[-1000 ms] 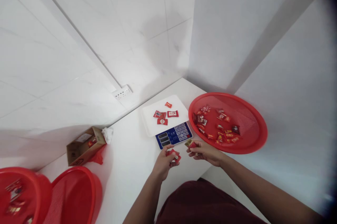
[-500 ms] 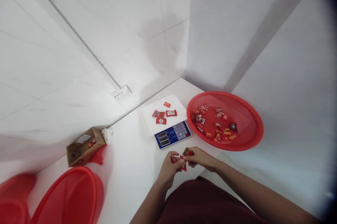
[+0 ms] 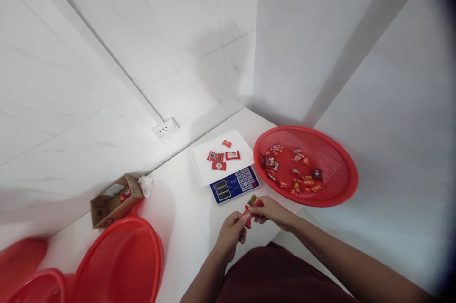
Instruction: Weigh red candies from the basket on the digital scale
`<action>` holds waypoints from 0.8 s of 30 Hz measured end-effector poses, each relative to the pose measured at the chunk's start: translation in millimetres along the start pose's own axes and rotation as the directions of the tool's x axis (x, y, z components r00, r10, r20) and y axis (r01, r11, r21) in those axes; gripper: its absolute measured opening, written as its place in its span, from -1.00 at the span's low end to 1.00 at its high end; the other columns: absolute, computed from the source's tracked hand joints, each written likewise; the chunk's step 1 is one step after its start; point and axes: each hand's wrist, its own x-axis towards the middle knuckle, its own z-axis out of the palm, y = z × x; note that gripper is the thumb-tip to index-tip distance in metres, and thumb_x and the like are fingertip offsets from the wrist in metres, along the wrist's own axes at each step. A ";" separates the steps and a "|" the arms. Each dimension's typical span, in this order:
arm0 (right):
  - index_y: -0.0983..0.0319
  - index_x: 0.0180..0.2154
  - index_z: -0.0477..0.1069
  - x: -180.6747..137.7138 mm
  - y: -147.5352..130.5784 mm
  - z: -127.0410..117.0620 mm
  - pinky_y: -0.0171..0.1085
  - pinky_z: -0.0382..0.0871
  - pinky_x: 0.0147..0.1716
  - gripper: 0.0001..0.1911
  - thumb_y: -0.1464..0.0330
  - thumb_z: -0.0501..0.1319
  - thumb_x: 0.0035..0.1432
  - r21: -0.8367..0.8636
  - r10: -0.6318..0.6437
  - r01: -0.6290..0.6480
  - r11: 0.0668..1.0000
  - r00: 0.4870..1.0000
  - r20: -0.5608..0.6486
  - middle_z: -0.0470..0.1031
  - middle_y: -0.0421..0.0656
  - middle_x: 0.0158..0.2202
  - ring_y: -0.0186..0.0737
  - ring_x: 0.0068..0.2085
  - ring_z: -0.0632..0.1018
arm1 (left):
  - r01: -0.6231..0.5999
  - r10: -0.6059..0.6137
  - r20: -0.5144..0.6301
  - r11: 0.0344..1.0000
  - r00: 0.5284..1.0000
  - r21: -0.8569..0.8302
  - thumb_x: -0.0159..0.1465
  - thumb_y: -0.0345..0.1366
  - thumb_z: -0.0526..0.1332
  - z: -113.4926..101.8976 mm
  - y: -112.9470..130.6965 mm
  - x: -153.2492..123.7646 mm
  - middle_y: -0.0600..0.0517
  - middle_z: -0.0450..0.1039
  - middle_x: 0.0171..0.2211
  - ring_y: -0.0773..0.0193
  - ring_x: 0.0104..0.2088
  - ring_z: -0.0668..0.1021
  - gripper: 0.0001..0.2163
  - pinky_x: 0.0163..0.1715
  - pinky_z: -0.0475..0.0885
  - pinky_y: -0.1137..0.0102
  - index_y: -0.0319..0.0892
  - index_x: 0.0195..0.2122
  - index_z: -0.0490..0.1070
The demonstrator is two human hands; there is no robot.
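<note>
My left hand (image 3: 231,232) is closed, thumb and fingers pinching a red wrapped candy (image 3: 248,217) above the table's near edge. Close against it, my right hand (image 3: 272,213) is closed on a red candy wrapper with a gold-brown end (image 3: 253,200) poking out between the fingers; the palm is hidden. Both hands meet at the red candy. Beyond them, a digital scale (image 3: 228,191) with a blue keypad carries a white tray (image 3: 201,163). Several red candies (image 3: 218,166) lie on this tray. Right of the scale stands a red mesh basket (image 3: 337,170) holding several wrapped candies (image 3: 299,157).
At the left, an open cardboard box (image 3: 116,201) with red packets inside stands by the wall, beside a crumpled white tissue (image 3: 146,185). Red baskets (image 3: 121,260) fill the lower left. A power socket (image 3: 166,128) is on the wall behind the white table (image 3: 181,227).
My hands have come closer together, with the red candy between them. The red basket at lower left has shifted to the right in view. The candies on the tray stay put.
</note>
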 end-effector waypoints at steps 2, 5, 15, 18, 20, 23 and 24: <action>0.33 -0.48 0.40 7.8 -4.1 0.5 -0.42 0.28 -0.57 -0.73 0.25 0.32 -0.14 0.068 0.027 -0.022 0.997 0.997 -0.076 0.48 -0.17 -0.57 -0.40 -0.56 0.44 | 0.049 -0.051 -0.063 0.998 0.997 -0.044 0.02 0.00 0.18 -1.5 -0.8 1.9 0.08 0.33 -0.54 0.50 -0.66 0.22 -0.68 -0.68 0.05 0.51 -0.19 -0.50 0.27; 0.32 -0.52 0.38 28.5 -20.6 1.1 -0.45 0.28 -0.58 -0.82 0.35 0.33 -0.13 0.274 0.033 0.033 0.961 0.972 -0.232 0.47 -0.19 -0.59 -0.44 -0.58 0.41 | 0.093 -0.113 -0.128 0.984 0.985 -0.153 -0.02 -0.12 0.23 -6.2 -0.7 3.4 0.06 0.37 -0.43 0.46 -0.56 0.30 -0.74 -0.57 0.17 0.51 -0.17 -0.40 0.28; 0.22 -0.39 0.30 62.2 -49.4 -3.6 -0.51 0.24 -0.65 -0.94 0.39 0.11 0.14 0.424 0.067 0.088 0.902 0.939 -0.337 0.50 -0.20 -0.37 -0.48 -0.55 0.43 | 0.087 -0.124 -0.101 0.946 0.987 -0.312 -0.21 -0.60 0.08 -20.0 -3.1 2.4 0.02 0.31 -0.32 0.39 -0.33 0.36 -0.50 -0.32 0.28 0.46 -0.19 -0.17 0.33; 0.22 -0.36 0.31 42.1 -20.3 -5.9 -0.47 0.29 -0.61 -0.91 0.34 0.10 0.15 0.403 0.124 -0.002 0.915 0.953 -0.275 0.50 -0.16 -0.34 -0.44 -0.51 0.46 | 0.096 -0.109 -0.021 0.938 0.994 -0.334 -0.18 -0.61 0.14 -18.7 -0.6 -0.4 0.03 0.31 -0.32 0.36 -0.29 0.39 -0.50 -0.23 0.31 0.40 -0.17 -0.16 0.31; 0.23 -0.36 0.32 29.1 -0.7 -9.9 -0.44 0.34 -0.52 -0.90 0.32 0.12 0.13 0.386 0.141 -0.052 0.921 0.968 -0.206 0.49 -0.16 -0.33 -0.43 -0.46 0.48 | 0.107 -0.106 0.021 0.936 0.994 -0.336 -0.14 -0.55 0.23 -17.6 1.7 -2.0 0.03 0.32 -0.30 0.32 -0.26 0.43 -0.51 -0.19 0.32 0.34 -0.14 -0.13 0.28; 0.23 -0.40 0.32 18.5 16.2 -16.7 -0.37 0.40 -0.36 -0.91 0.34 0.20 0.06 0.395 0.131 -0.073 0.916 0.984 -0.120 0.42 -0.24 -0.44 -0.44 -0.46 0.48 | 0.105 -0.110 0.001 0.949 0.994 -0.296 -0.11 -0.40 0.34 -16.4 2.1 -1.5 0.04 0.34 -0.30 0.33 -0.33 0.47 -0.53 -0.23 0.34 0.34 -0.13 -0.15 0.24; 0.23 -0.42 0.32 18.1 16.3 -18.0 -0.35 0.40 -0.33 -0.90 0.36 0.22 0.04 0.405 0.124 -0.068 0.912 0.986 -0.115 0.39 -0.27 -0.48 -0.44 -0.48 0.47 | 0.106 -0.115 -0.016 0.954 0.993 -0.280 -0.10 -0.35 0.35 -16.0 1.1 -0.5 0.06 0.34 -0.32 0.38 -0.40 0.47 -0.55 -0.28 0.34 0.37 -0.14 -0.18 0.24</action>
